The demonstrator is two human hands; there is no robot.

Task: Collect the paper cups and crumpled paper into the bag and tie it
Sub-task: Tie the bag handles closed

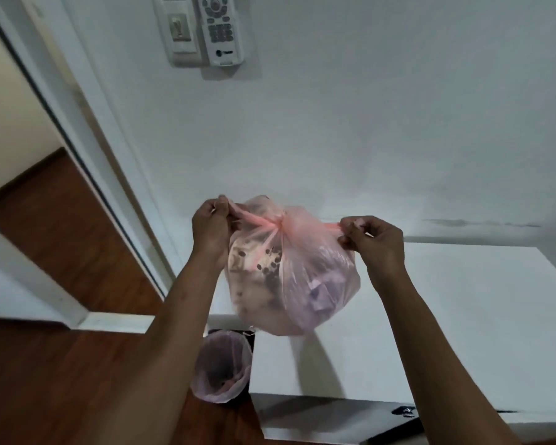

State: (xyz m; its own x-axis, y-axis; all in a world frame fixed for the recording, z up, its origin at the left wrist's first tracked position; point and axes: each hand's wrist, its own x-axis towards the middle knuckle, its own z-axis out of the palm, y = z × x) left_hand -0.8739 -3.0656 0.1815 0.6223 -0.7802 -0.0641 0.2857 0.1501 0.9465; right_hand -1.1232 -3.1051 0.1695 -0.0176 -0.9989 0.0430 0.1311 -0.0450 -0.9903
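A translucent pink plastic bag (315, 284) hangs in the air over the left end of a white table (463, 316). Paper cups with a brown bean print and crumpled pale paper show through its skin. Its two handles are twisted into a knot (276, 224) at the top. My left hand (211, 229) pinches the left handle end and my right hand (374, 242) pinches the right handle end, with both ends stretched sideways from the knot.
Below the bag, on the wooden floor (61, 380), stands a small bin lined with a pink bag (220, 364), against the table's left side. A white wall with a light switch (180, 27) and a remote control (220, 27) is behind. A doorway opens at the left.
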